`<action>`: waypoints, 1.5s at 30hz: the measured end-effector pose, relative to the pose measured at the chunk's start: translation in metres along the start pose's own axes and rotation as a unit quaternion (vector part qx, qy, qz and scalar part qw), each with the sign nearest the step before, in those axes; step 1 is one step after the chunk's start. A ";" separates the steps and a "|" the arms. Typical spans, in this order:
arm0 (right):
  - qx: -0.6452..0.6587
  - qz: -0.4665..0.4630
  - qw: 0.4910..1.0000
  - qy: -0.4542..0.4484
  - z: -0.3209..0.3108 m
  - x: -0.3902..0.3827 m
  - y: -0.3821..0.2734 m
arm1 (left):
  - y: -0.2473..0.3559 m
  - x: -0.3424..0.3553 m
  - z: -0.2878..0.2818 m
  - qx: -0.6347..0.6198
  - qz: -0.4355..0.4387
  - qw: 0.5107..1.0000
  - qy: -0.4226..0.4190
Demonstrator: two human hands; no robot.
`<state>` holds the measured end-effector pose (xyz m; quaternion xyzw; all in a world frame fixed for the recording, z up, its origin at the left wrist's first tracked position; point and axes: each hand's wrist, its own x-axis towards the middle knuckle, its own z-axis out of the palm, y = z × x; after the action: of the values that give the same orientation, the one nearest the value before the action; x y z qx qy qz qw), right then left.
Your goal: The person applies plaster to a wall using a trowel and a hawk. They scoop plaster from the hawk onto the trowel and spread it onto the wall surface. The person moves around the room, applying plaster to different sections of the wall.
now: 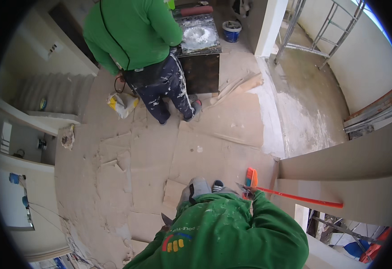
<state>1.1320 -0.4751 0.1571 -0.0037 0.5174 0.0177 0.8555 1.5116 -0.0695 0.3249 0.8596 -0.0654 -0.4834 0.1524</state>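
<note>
My right hand (250,193) is closed at my right side, and a grey, tapering putty knife blade (241,186) sticks out of it. Right beside that hand is an orange broom (251,175), its long orange handle (303,197) slanting off to the right. Whether my fingers also touch the broom is too small to tell. Low on the left, my left hand (165,228) is mostly hidden by my green sleeve. A dark flat-bladed tool (166,219) juts from it; its exact kind does not show.
Ahead, a person in green (135,36) stands at a dark workbench (200,74) with white powder heaped on top. A blue bucket (231,34) stands beside it. Brown protective sheets (232,121) lie wrinkled on the floor, with a plastic bag (123,105) nearby. Metal scaffolding (312,47) rises at the far right.
</note>
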 end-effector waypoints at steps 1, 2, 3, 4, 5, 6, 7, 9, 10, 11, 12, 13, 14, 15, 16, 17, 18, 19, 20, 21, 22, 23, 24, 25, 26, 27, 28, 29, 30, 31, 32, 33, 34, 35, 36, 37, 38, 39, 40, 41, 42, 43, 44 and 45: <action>-0.026 0.049 0.998 0.021 -0.007 0.008 0.003 | 0.021 0.010 -0.007 -0.003 0.002 1.000 0.002; -0.078 0.061 0.994 0.045 -0.001 0.011 -0.005 | 0.035 0.027 -0.011 -0.008 0.005 1.000 0.012; -0.134 0.050 0.986 0.083 0.003 0.010 -0.008 | 0.060 0.040 -0.019 -0.004 0.011 1.000 0.016; -0.195 0.040 0.972 0.123 0.009 0.005 -0.014 | 0.083 0.057 -0.026 -0.003 0.020 1.000 0.021; -0.249 0.020 0.954 0.163 0.011 -0.002 -0.025 | 0.109 0.076 -0.033 0.002 0.033 0.999 0.025; -0.297 0.003 0.933 0.202 0.012 -0.009 -0.039 | 0.136 0.099 -0.042 0.009 0.049 0.998 0.030; -0.337 -0.011 0.911 0.239 0.013 -0.017 -0.055 | 0.163 0.124 -0.050 0.016 0.068 0.997 0.034; -0.385 -0.022 0.873 0.299 0.016 -0.025 -0.090 | 0.227 0.170 -0.072 0.038 0.108 0.993 0.042; -0.395 -0.026 0.857 0.328 0.016 -0.029 -0.108 | 0.263 0.194 -0.084 0.054 0.131 0.989 0.045; -0.404 -0.030 0.843 0.354 0.016 -0.032 -0.128 | 0.298 0.215 -0.093 0.066 0.149 0.985 0.047; -0.409 -0.037 0.828 0.381 0.015 -0.038 -0.149 | 0.333 0.235 -0.102 0.074 0.163 0.983 0.046; -0.409 -0.053 0.816 0.405 0.013 -0.038 -0.172 | 0.371 0.252 -0.111 0.079 0.177 0.980 0.045; -0.414 -0.081 0.803 0.422 0.013 -0.035 -0.199 | 0.405 0.266 -0.120 0.080 0.187 0.978 0.045; -0.432 -0.184 0.765 0.440 -0.035 -0.032 -0.217 | 0.442 0.283 -0.112 0.069 0.204 0.977 0.016; -0.466 -0.277 0.705 0.458 -0.079 -0.048 -0.242 | 0.471 0.307 -0.092 0.045 0.219 0.974 -0.024; -0.431 -0.281 0.725 0.459 -0.037 -0.017 -0.264 | 0.502 0.311 -0.109 0.062 0.228 0.972 -0.001; -0.394 -0.276 0.740 0.469 0.008 -0.008 -0.283 | 0.530 0.315 -0.116 0.078 0.235 0.969 0.007; -0.367 -0.264 0.746 0.488 0.042 -0.011 -0.305 | 0.549 0.318 -0.114 0.083 0.234 0.969 0.002; -0.372 -0.251 0.749 0.487 0.082 -0.017 -0.321 | 0.567 0.322 -0.110 0.095 0.234 0.968 -0.004; -0.379 -0.238 0.748 0.490 0.125 -0.029 -0.340 | 0.583 0.326 -0.102 0.099 0.236 0.966 -0.012; -0.384 -0.223 0.746 0.497 0.147 -0.037 -0.355 | 0.600 0.330 -0.093 0.107 0.239 0.965 -0.027; -0.407 -0.193 0.725 0.522 0.151 -0.033 -0.370 | 0.615 0.334 -0.085 0.112 0.239 0.964 -0.037; -0.422 -0.170 0.738 0.498 0.146 -0.028 -0.385 | 0.626 0.339 -0.077 0.115 0.235 0.964 -0.044; -0.437 -0.146 0.751 0.473 0.142 -0.022 -0.401 | 0.637 0.345 -0.073 0.122 0.223 0.966 -0.044; -0.447 -0.127 0.763 0.450 0.130 -0.015 -0.420 | 0.652 0.352 -0.068 0.131 0.219 0.966 -0.043; -0.524 -0.075 0.705 0.471 0.119 -0.006 -0.439 | 0.668 0.357 -0.062 0.136 0.214 0.967 -0.037; -0.724 0.029 0.568 0.391 0.049 0.014 -0.475 | 0.680 0.358 -0.044 0.112 0.207 0.971 -0.046; -0.764 -0.006 0.536 0.359 0.042 0.027 -0.514 | 0.700 0.366 -0.040 0.117 0.204 0.971 -0.029; -0.803 -0.033 0.497 0.327 0.042 0.024 -0.552 | 0.720 0.368 -0.033 0.116 0.200 0.973 -0.016; -0.839 -0.059 0.455 0.293 0.043 0.020 -0.591 | 0.745 0.376 -0.025 0.112 0.199 0.974 -0.002; -0.871 -0.078 0.417 0.248 0.047 0.012 -0.616 | 0.768 0.375 -0.019 0.104 0.193 0.976 0.011; -0.897 -0.102 0.380 0.202 0.052 0.006 -0.643 | 0.796 0.374 -0.013 0.094 0.190 0.977 0.023; -0.901 -0.142 0.378 0.156 0.062 -0.004 -0.686 | 0.824 0.374 -0.008 0.089 0.194 0.976 0.033; -0.691 -0.152 0.651 0.277 0.078 -0.006 -0.727 | 0.854 0.373 -0.001 0.084 0.202 0.975 0.039; -0.390 -0.135 0.836 0.361 0.092 -0.009 -0.761 | 0.881 0.372 0.007 0.076 0.211 0.974 0.041; -0.406 -0.166 0.823 0.362 0.095 0.000 -0.806 | 0.909 0.373 0.013 0.074 0.221 0.971 0.043; -0.420 -0.194 0.806 0.370 0.080 0.007 -0.848 | 0.936 0.373 0.019 0.069 0.236 0.968 0.039; -0.416 -0.207 0.812 0.353 0.095 0.009 -0.883 | 0.959 0.377 0.022 0.069 0.244 0.966 0.045; -0.409 -0.221 0.817 0.341 0.113 0.008 -0.922 | 0.986 0.383 0.025 0.069 0.253 0.964 0.046; -0.408 -0.249 0.816 0.326 0.128 0.008 -0.951 | 1.018 0.392 0.023 0.067 0.268 0.960 0.050; -0.405 -0.281 0.813 0.309 0.143 0.013 -0.981 | 1.051 0.400 0.025 0.063 0.286 0.955 0.054; -0.401 -0.312 0.811 0.290 0.158 0.017 -1.008 | 1.083 0.410 0.023 0.056 0.304 0.949 0.060; -0.443 -0.338 0.789 0.259 0.179 0.025 -1.036 | 1.110 0.417 0.022 0.044 0.321 0.943 0.077; -0.472 -0.362 0.768 0.239 0.192 0.026 -1.055 | 1.140 0.430 0.021 0.035 0.342 0.936 0.081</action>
<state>1.3507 -1.5239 0.2105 -0.5981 0.5917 -0.0535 0.5379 1.7581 -1.2628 0.3368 0.8261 -0.3600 -0.3285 0.2828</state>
